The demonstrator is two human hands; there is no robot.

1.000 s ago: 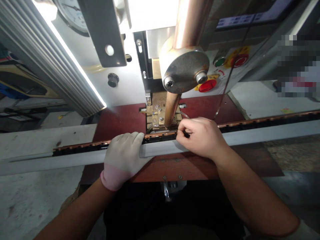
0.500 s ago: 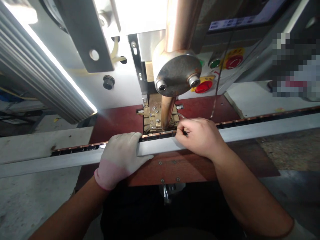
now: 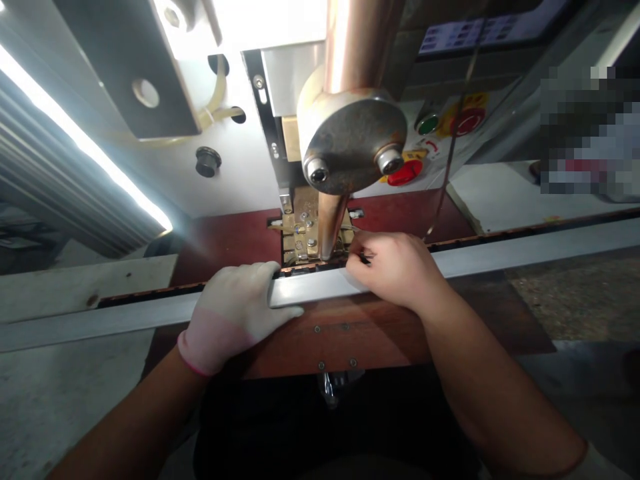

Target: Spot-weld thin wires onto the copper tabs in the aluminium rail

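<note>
A long pale metal bar (image 3: 315,288) runs across the view, with a dark strip with copper-coloured edges (image 3: 150,293) along its far side. My left hand (image 3: 237,307), in a white glove with a pink cuff, is wrapped over the bar, thumb on the near side. My right hand (image 3: 393,270) is bare and rests at the bar to the right. Its fingers are curled and pinched near the strip; what they hold, if anything, is hidden. Between the hands, the tip of a copper rod (image 3: 330,230) comes down at the strip, above a brass fixture (image 3: 303,233).
A round metal clamp head (image 3: 355,143) with two bolts hangs above the hands. Behind it are red buttons (image 3: 406,172), a green button (image 3: 428,124) and a screen (image 3: 470,37). A thin wire (image 3: 453,143) hangs behind my right hand. The bar lies over a reddish-brown board (image 3: 290,343).
The camera view has shifted slightly, so the machine appears a little further left. Both hands stay on or at the bar, with their grips much the same.
</note>
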